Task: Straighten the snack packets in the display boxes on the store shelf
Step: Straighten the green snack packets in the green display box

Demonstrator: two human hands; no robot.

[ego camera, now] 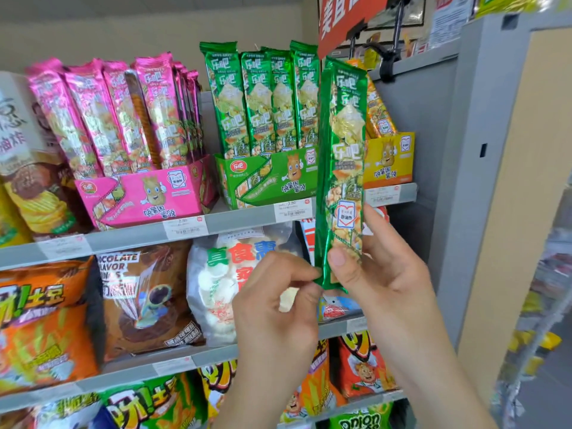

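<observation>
Standing at the left of the upper shelf (pixel 241 216), the pink display box (pixel 145 196) holds pink packets (pixel 102 119) whose tops lean to the left in an uneven fan. Just beside it to the right, the green display box (pixel 266 181) carries a front row of green packets (pixel 263 100) that stand close to upright, edge against edge.

Below and in front of that box, the left hand (pixel 275 305) has its fingers curled, and its fingertips pinch the lower left edge of the held green packet (pixel 342 168). This packet is off the shelf, in the air in front of the right end of the green box. Its long axis is close to vertical, almost parallel to the boxed row. Its top sits near the level of their tops, and its bottom hangs below the shelf edge.

The right hand (pixel 380 270) grips the lower part of the packet, thumb across the front and fingers behind the right edge. The hands are close together, both clamped on the one packet. At the far right, the yellow display box (pixel 390 159) is partly hidden behind it.

Judgement: the destination lies up and to the left of the hands. The bottom must rise above the box front before it goes in. The left hand is nearer the box; the right hand carries the load. Whether a free slot exists at the right end cannot be told.
</observation>
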